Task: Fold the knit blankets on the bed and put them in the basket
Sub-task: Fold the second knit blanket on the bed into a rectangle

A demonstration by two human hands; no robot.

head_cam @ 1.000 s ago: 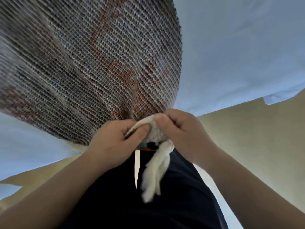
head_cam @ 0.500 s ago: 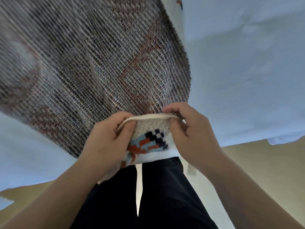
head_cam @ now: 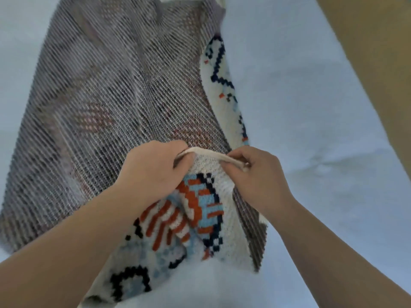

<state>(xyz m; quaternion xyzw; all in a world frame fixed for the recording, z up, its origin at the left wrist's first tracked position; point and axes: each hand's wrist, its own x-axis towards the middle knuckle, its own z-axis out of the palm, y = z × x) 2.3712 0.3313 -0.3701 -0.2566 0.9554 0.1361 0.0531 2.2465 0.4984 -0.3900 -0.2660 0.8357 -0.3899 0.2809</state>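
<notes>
Left hand [head_cam: 153, 172]: closed, pinching the cream hem [head_cam: 209, 154] of the blanket [head_cam: 115, 103] between thumb and fingers. Right hand [head_cam: 255, 176]: closed on the same hem, just beside the left, a short taut span of edge between them.

Change: a second ago both hands sat bunched together on a gathered corner, close to the body above dark trousers. Half a second ago they had parted a little and the patterned face began to show. Now they are further out over the bed [head_cam: 311, 107], and the trousers are gone from view.

Blanket: the patterned face, orange, light blue and navy on cream, hangs below and toward the body from the hands. The grey striped reverse spreads beyond and to the left of them, blurred. A strip of patterned face curls along its right edge.

Bed: pale sheet on all sides of the blanket. Tan floor [head_cam: 378, 63] far right.

Basket: not in view.

Judgement: the edge is found and being opened out; folding has barely begun.
</notes>
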